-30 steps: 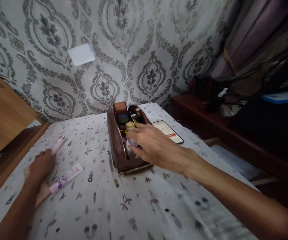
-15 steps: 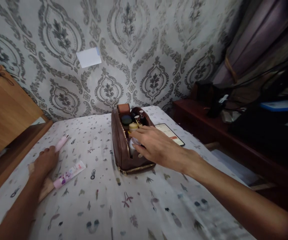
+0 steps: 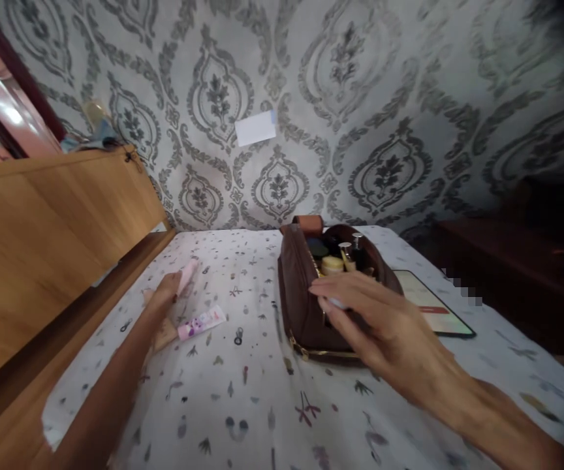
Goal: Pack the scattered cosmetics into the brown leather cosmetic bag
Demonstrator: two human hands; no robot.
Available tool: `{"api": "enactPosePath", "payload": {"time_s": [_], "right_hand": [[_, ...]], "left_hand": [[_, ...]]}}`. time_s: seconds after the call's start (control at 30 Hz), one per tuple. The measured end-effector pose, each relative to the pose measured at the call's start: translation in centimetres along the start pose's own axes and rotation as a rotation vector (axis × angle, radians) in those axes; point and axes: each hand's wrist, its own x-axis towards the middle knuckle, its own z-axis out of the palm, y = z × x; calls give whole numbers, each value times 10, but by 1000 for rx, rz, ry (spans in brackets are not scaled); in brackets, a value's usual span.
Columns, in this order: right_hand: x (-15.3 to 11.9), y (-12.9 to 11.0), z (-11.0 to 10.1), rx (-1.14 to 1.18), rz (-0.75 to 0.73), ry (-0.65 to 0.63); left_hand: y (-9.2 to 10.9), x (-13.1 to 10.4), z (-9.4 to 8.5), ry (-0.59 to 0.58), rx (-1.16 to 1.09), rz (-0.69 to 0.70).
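Observation:
A brown zip-up toiletry bag [image 3: 294, 281] stands unzipped on the bed, with a yellow-lidded jar [image 3: 331, 264] and several bottles inside. Over its near opening, my right hand [image 3: 384, 320] is closed, thumb and fingers around a small white rounded container [image 3: 337, 303] that they mostly cover. Further left, my left hand [image 3: 167, 290] is closed at the lower end of a pale pink tube [image 3: 188, 277] lying on the sheet. A pink-and-white tube with purple print [image 3: 202, 322] lies nearby. Partly beneath my left forearm is a beige item [image 3: 165, 334], its kind unclear.
A phone [image 3: 433, 310] with a lit screen lies right of the bag. A wooden bed board [image 3: 66, 228] rises at the left. Patterned wallpaper with a white paper [image 3: 256, 128] is behind the bed. Dark furniture [image 3: 502, 281] stands at the right.
My view has turned left, so everything sits further right. My right hand has drawn slightly back toward the bag's near end. My left hand remains at the pale pink tube.

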Motion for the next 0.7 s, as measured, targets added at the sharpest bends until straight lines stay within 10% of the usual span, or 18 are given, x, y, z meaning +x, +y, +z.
{"api": "enactPosePath", "payload": {"time_s": [0.2,0.4,0.53,0.7], "right_hand": [[-2,-24,60,314,12,-144],[0,-27,143,658,457,-278],[2,-23,183,1117,851,-127],[-7,-14,202,1272,987,69]], "left_hand": [[3,-39,11,-157,-642,-34],[24,-77,28,-523,-1280,-29],[33,-91,40,-651,-1335,112],[35,-97,58,-653,-1373,166]]}}
